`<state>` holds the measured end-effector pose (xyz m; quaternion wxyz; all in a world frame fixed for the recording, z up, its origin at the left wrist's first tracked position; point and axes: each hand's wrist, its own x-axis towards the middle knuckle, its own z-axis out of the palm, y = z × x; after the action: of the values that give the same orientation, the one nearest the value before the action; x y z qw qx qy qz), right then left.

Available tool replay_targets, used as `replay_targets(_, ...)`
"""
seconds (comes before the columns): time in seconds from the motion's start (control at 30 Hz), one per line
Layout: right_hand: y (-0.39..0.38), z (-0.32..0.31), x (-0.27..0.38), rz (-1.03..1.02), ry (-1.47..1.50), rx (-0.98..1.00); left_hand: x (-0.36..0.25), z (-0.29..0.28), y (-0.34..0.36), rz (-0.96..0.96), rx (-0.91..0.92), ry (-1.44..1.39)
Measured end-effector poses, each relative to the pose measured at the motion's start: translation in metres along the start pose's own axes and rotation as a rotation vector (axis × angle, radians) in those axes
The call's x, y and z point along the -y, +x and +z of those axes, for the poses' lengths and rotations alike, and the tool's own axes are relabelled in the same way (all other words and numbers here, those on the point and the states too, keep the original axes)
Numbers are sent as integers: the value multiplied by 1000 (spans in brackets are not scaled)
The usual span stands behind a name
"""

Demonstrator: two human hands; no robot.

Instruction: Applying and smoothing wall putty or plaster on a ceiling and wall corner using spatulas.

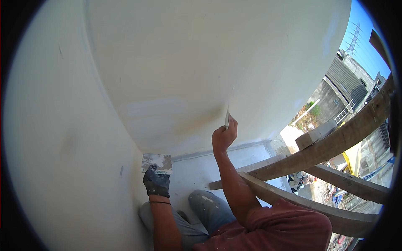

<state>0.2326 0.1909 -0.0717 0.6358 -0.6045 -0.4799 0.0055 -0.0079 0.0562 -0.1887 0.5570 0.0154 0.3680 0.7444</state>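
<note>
My left hand (157,183), in a dark glove, is closed on a small flat board (162,160) smeared with white and grey filler. It is held low, near the corner where the left wall meets the facing wall. My bare right hand (225,134) is raised against the facing wall (201,62), fingers wrapped round a putty knife (227,118). The knife is seen nearly edge-on, its upper end at the wall surface; a thin pale line runs up from there. To its left the wall carries a whitish patch (153,111).
Wooden beams (331,152) cross on my right, close to my right arm. The left wall (63,125) stands close by my left arm. A pale ledge (190,167) lies below the facing wall. Beyond the beams are a yellow cloth (354,159), a ladder (344,111) and roofs far below.
</note>
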Motion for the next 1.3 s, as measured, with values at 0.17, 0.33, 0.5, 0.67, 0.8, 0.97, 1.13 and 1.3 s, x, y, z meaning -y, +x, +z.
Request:
replay_targets(0.17, 63, -4, 69, 244, -36, 4, -11, 49, -30, -110, -121, -222)
replay_targets(0.33, 3, 11, 63, -265, -220, 122, 0, 44, -15, -140, -22, -206)
replay_targets(0.5, 8, -6, 50, 495, 464, 251, -20, 28, -13, -135, -22, -279)
replay_targets(0.67, 39, -3, -33, 867, 1357, -27, -14, 54, -23, -173, -83, -224)
replay_targets(0.8, 30, 22, -43, 834, 1634, 69, -13, 25, -12, -177, 3, -110)
replay_targets(0.97, 30, 41, -51, 759, 1729, 10, -14, 49, -23, -237, -69, -159)
replay_targets(1.13, 62, 21, -4, 753, 1597, -64, -25, 61, -31, -234, -117, -101)
replay_targets(1.3, 51, 31, -10, 673, 1633, -12, -25, 59, -21, -253, -53, -88)
